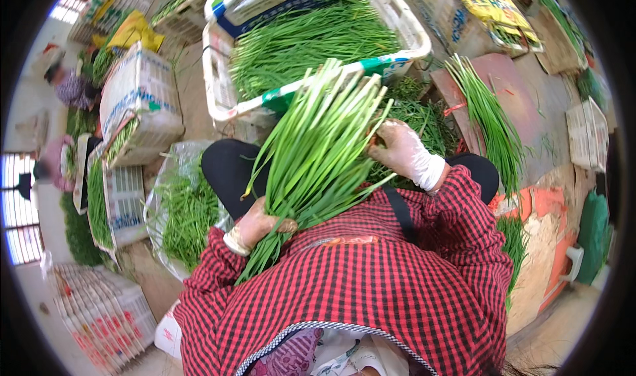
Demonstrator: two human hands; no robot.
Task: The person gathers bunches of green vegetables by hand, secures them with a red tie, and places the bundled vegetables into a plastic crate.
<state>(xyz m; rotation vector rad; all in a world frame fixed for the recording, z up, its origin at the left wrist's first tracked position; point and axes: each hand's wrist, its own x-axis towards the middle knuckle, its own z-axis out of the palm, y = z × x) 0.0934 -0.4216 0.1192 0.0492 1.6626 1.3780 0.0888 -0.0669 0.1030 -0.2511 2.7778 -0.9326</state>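
Note:
A large bundle of garlic chives (318,147) lies slanted across my lap, its pale cut ends up towards the crate. Low on its leafy end, my left hand (263,224), in a thin glove, is closed around the leaves. At the right edge of the stalks is my right hand (400,147), also gloved, with bent fingers touching the outer stems; its fingertips are partly hidden, so its hold is unclear. Just beyond the bundle stands a white plastic crate (216,90) with many chives (313,43) laid in it.
A lined tub (151,227) of loose greens stands at my left. On my right, another chive bunch (489,117) lies over a reddish board (512,85). Loose greens (422,120) are heaped beyond my right hand. Stacked crates (141,97) and two people (74,85) are farther left.

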